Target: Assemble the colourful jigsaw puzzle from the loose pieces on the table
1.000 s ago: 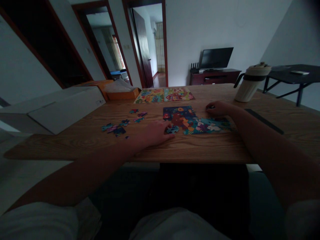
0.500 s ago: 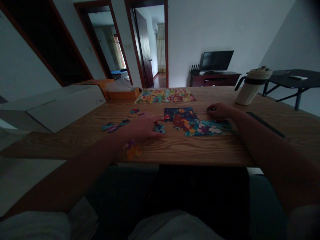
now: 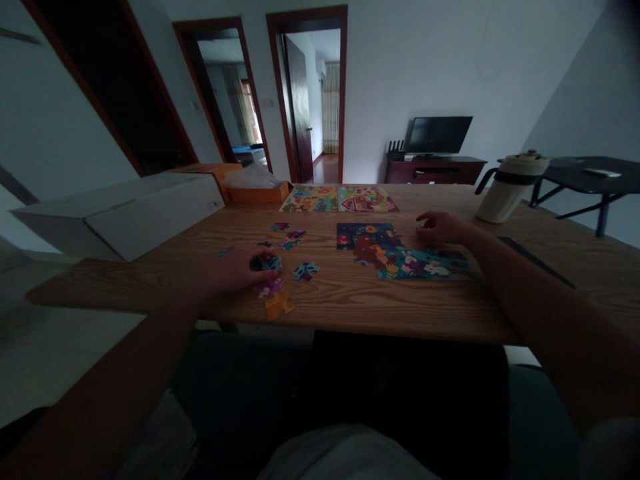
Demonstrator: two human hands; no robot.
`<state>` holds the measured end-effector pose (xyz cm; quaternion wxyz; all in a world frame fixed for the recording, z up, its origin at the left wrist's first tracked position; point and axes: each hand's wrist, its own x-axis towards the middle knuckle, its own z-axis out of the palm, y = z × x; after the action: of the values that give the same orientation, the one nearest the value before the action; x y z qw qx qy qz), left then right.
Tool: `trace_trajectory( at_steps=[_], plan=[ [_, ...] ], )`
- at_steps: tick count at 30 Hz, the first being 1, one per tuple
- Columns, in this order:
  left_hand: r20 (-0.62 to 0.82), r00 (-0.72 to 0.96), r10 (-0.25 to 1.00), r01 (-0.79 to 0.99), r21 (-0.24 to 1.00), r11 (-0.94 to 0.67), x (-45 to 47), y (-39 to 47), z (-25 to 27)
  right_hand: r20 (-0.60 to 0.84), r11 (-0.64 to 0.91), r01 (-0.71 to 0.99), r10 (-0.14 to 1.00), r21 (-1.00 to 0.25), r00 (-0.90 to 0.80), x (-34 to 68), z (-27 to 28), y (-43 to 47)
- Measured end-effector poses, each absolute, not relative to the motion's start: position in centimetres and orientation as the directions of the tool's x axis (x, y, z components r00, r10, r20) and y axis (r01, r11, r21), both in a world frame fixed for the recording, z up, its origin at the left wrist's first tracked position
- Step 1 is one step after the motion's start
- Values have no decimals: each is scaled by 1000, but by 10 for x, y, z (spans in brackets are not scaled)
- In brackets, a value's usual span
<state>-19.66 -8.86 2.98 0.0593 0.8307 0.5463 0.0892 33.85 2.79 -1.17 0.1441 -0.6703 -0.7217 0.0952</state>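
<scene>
My left hand [image 3: 233,268] is at the left among loose puzzle pieces, thumb and fingers closed around a teal-and-dark puzzle piece [image 3: 273,264]. Just right of it lies another teal puzzle piece [image 3: 305,271]; a purple piece [image 3: 271,288] and an orange piece [image 3: 281,305] lie nearer the table edge. A partly joined jigsaw puzzle [image 3: 373,248], with a dark blue sky, a brown bear and white rabbits, lies in the middle. By its upper right side rests my right hand [image 3: 441,229], fingers bent and slightly apart, with no piece visible between them.
Behind the puzzle lies a colourful picture sheet [image 3: 320,199]. A white box [image 3: 150,213] and an orange tray [image 3: 260,194] stand at the back left. At the right are a cream jug [image 3: 507,193] and a dark flat object [image 3: 537,260]. More pieces [image 3: 294,238] lie behind my left hand.
My left hand has moved left, away from the puzzle, leaving a teal piece on the table. My right hand stays near the puzzle's upper right, its fingers slightly more spread. The view has shifted slightly.
</scene>
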Motion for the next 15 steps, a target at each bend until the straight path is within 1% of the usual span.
trace_trajectory(
  at_steps=[2, 4, 6, 7, 9, 11, 12, 13, 14, 15],
  plan=[
    [65, 399, 915, 896, 186, -404, -195, -90, 24, 12, 99, 935, 995, -341, -101, 335, -11, 27],
    [61, 419, 906, 884, 202, -422, -194, -89, 21, -61, 105, 932, 989, -347, -134, 330, -11, 27],
    [86, 426, 900, 877, 204, -435, -195, -90, 20, -89, 118, 929, 983, -350, -159, 325, -7, 25],
    [123, 425, 897, 874, 200, -442, -196, -93, 20, -83, 134, 930, 982, -342, -172, 323, -3, 23],
    [266, 419, 868, 855, 207, -475, -202, -108, 17, -39, 179, 930, 979, -322, -202, 318, 10, 14],
    [510, 338, 791, 817, 257, -515, -212, -134, 4, 27, 226, 917, 973, -328, -230, 318, 27, -8],
    [664, 212, 717, 799, 304, -518, -217, -150, -8, 58, 231, 902, 973, -366, -226, 321, 32, -27],
    [794, -4, 609, 791, 375, -484, -221, -166, -24, 96, 246, 875, 969, -416, -227, 324, 34, -50],
    [842, -202, 499, 756, 458, -467, -224, -182, -44, 116, 271, 841, 962, -468, -245, 329, 30, -78],
    [825, -357, 439, 688, 550, -474, -223, -197, -68, 125, 280, 809, 960, -517, -252, 334, 20, -111]
  ],
)
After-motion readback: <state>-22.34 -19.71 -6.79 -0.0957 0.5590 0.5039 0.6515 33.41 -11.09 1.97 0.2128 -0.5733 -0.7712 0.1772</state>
